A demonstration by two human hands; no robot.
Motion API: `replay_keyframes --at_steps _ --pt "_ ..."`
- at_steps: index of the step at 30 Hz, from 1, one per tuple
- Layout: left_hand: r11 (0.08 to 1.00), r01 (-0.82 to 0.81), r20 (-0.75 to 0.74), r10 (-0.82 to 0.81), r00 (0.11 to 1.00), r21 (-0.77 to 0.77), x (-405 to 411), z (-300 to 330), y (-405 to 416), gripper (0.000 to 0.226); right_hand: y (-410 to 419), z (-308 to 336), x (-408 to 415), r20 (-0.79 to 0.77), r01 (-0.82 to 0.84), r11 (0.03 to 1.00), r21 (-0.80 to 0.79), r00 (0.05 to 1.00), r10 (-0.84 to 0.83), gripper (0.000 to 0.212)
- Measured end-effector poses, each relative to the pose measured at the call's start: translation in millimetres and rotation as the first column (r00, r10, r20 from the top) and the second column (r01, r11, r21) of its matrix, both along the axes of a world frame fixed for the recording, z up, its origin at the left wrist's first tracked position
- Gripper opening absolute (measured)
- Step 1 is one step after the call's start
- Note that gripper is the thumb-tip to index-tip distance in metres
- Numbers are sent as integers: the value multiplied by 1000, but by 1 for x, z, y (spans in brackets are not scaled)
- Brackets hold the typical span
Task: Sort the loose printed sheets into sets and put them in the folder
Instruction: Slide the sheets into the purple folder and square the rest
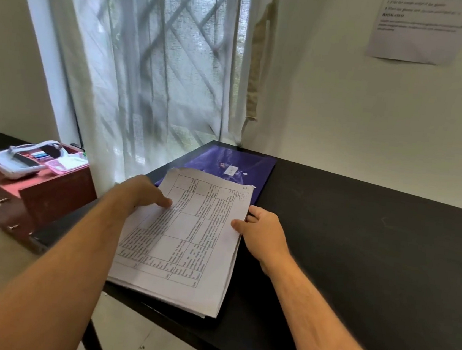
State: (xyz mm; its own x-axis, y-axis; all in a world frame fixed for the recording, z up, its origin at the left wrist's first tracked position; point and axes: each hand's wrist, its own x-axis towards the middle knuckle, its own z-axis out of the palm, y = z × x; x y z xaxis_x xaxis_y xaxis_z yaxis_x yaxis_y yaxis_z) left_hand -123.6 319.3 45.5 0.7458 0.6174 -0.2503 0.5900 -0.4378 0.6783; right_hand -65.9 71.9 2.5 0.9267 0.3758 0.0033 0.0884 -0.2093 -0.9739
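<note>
A: Where is our grip right now?

B: On both long edges of the thick stack of white printed sheets (178, 243) with tables of small text. Our left hand (143, 190) pinches the left edge, thumb on top, the other fingers hidden under the paper. Our right hand (262, 233) does the same on the right edge, thumb on the page, fingers curled round the side.

A: Why hold it from both sides?

B: We judge it keeps the loose pages squared so none slide out before sorting.

A: And where does the stack sit?

B: On the near left corner of the black surface (359, 247), its near end overhanging slightly. Its far end overlaps the glossy purple plastic folder (225, 160), which lies flat and closed just beyond, handy for filing.

A: Anything else?

B: A red wooden drawer unit (37, 198) stands well apart to the left.
</note>
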Motion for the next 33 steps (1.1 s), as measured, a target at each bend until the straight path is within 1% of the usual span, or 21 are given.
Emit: replay_keyframes --at_steps 3,5,7,10,13,15,17,19,20,21,23,25,26,28,30,32,33 --pt "998 0 -26 -2 1000 -57 -2 6 4 31 2 2 0 -23 -8 1000 6 1000 9 35" --pt "992 -22 -7 21 1000 -126 -4 5 7 28 1 2 0 -32 -13 1000 16 999 14 35" --pt "975 -6 37 15 999 -223 -9 0 11 25 0 0 0 -47 -17 1000 24 999 18 33" --pt "932 62 100 -27 995 -357 -13 -9 15 40 0 -3 -3 -12 -1 1000 -15 1000 1 30" --pt "865 92 202 11 979 -493 -17 -16 12 31 -3 -1 -8 56 28 996 -89 998 -23 29" --pt "812 150 264 6 964 -564 -17 -19 6 33 -10 4 -9 23 41 994 -97 999 -39 31" --pt "767 225 328 -21 945 -601 -15 -17 -3 34 -23 11 -7 -138 18 1000 12 990 -16 33" --pt "721 297 386 -45 921 -626 -12 -9 -22 36 -42 20 -7 -293 5 987 159 955 43 29" --pt "698 336 415 -61 908 -632 -10 -5 -32 36 -52 24 -8 -346 11 975 221 936 68 28" --pt "681 381 447 -87 890 -625 -5 -1 -46 37 -67 30 -9 -374 21 962 272 923 85 27" --pt "652 475 507 -158 847 -591 6 5 -72 41 -97 41 -9 -372 28 945 326 923 101 25" --pt "611 546 528 -235 816 -573 23 8 -106 44 -135 52 -3 -318 54 952 300 947 46 25" --pt "594 556 523 -250 815 -582 33 9 -128 42 -157 57 1 -292 78 960 268 956 4 26" --pt "593 548 508 -256 823 -590 52 9 -166 36 -194 67 13 -240 134 973 186 967 -88 30" --pt "598 549 495 -272 825 -584 71 5 -209 31 -233 74 26 -171 226 971 79 963 -210 31" --pt "609 534 467 -285 837 -586 86 0 -251 29 -268 74 37 -124 322 947 -25 939 -322 29" --pt "613 519 455 -275 847 -596 88 -2 -263 28 -276 72 44 -105 340 937 -80 932 -347 28"
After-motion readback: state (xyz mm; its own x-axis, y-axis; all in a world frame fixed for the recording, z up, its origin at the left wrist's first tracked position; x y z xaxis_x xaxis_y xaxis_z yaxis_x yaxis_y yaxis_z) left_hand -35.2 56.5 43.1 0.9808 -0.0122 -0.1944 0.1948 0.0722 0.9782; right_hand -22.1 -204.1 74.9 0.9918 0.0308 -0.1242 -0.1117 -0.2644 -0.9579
